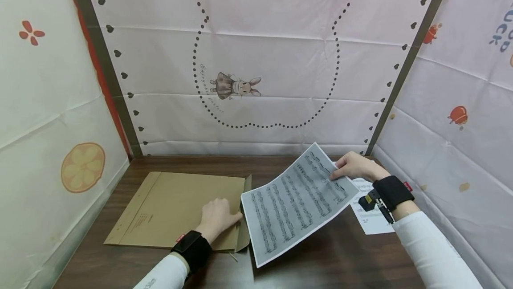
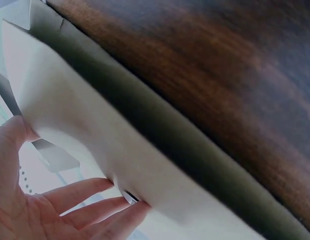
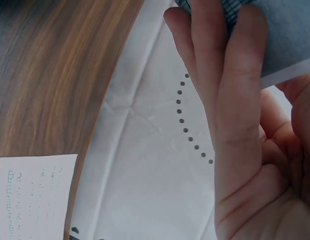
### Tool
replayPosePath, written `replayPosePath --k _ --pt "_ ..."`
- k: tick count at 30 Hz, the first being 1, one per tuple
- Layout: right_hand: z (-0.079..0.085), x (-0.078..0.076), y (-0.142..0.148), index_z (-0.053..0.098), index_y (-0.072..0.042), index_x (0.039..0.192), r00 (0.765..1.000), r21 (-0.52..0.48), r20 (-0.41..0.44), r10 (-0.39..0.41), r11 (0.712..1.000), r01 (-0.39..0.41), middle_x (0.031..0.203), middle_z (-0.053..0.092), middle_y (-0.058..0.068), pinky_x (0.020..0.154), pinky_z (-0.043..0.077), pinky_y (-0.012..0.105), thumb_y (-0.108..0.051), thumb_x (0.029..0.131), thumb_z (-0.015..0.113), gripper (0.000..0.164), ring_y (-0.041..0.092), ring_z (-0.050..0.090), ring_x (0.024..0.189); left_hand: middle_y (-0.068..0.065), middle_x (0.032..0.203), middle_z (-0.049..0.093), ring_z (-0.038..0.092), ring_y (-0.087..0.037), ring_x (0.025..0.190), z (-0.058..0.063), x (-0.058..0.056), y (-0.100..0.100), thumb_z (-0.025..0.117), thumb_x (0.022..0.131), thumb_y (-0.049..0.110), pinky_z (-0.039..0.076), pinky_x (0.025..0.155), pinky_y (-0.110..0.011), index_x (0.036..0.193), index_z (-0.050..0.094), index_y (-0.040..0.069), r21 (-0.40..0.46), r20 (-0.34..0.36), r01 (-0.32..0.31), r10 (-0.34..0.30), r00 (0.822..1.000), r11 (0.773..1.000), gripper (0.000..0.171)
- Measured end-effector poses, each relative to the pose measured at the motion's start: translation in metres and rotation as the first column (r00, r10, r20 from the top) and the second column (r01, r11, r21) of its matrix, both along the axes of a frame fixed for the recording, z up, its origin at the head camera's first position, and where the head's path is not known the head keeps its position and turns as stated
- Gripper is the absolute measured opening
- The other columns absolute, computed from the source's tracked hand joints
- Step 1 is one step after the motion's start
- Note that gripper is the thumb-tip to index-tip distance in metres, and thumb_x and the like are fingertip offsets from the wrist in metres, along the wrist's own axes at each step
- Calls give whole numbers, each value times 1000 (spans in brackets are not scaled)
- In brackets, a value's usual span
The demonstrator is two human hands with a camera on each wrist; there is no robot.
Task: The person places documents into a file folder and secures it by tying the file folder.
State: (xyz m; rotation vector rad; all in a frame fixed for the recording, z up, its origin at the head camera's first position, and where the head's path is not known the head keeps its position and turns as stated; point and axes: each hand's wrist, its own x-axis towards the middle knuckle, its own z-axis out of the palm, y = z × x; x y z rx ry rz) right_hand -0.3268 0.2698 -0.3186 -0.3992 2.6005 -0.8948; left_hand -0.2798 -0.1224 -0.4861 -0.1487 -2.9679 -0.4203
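Note:
My left hand rests near the flap end of a brown kraft paper envelope lying flat on the table. In the left wrist view its thumb and curved fingers grip the upper panel, and the envelope's mouth gapes in a dark slit. My right hand pinches the upper right edge of printed sheet music, held tilted above the table just right of the envelope. In the right wrist view, the sheet lies between thumb and fingers.
Another printed white sheet lies on the brown wooden table at the right, partly under the right forearm. Printed cloth walls enclose the back and both sides. A short thin string lies by the envelope's near edge.

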Motion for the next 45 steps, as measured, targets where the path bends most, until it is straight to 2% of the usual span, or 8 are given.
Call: replayPosePath --k 3,5,10,14,20,28,36,45 --pt "3 0 -2 78 4 100 999 -6 -3 36 999 -36 95 81 17 73 63 32 -13 91 72 21 22 80 80 -8 61 61 62 -25 58 0 1 0 78 75 48 43 46 -37 52 45 14 0 0 -2 2 1000 1000 53" --pt "3 0 -3 78 4 101 1000 -19 4 28 999 -28 96 81 16 75 63 32 -14 91 73 21 22 80 81 -9 63 62 63 -26 59 0 2 0 78 75 49 43 47 -37 53 46 13 -4 -1 -2 2 1000 1000 53" --pt "-1 3 -5 73 6 112 999 -66 22 -26 997 28 104 79 20 79 64 36 -14 93 71 28 24 80 86 -11 68 63 65 -29 62 1 7 2 80 74 51 46 49 -39 53 49 11 -24 -8 1 -1 1000 1000 54" --pt "-2 5 -5 69 8 120 997 -78 0 -74 994 74 110 77 24 82 63 38 -15 95 68 34 27 79 91 -13 76 64 65 -29 64 0 11 4 81 73 48 49 50 -40 57 52 8 -56 -11 3 -4 1000 998 52" --pt "-4 4 -6 72 10 114 994 -62 -19 -108 992 107 110 77 26 83 64 40 -13 95 68 30 28 79 91 -14 77 64 66 -30 66 -2 10 6 83 72 52 51 52 -41 64 59 4 -84 -26 -1 -1 1000 996 55" --pt "-5 -1 -11 75 8 109 997 -20 -2 -80 997 80 101 79 21 81 62 36 -14 93 69 28 24 79 86 -15 77 63 64 -30 65 -3 12 9 86 62 67 48 51 -38 65 62 4 -92 -69 -18 11 998 996 68" --pt "-16 -8 -12 74 8 112 998 -36 25 -63 997 64 102 79 21 83 61 36 -14 94 69 28 22 78 87 -15 81 65 65 -30 68 -4 8 10 85 62 69 49 53 -39 68 63 4 -105 -32 -15 12 999 994 69" --pt "-42 -14 7 69 10 122 992 -151 85 -97 983 109 115 76 23 96 58 43 -18 96 68 38 23 77 98 -15 82 66 65 -30 68 -2 6 11 84 63 71 49 52 -39 68 64 4 -104 -24 -24 21 999 994 70"
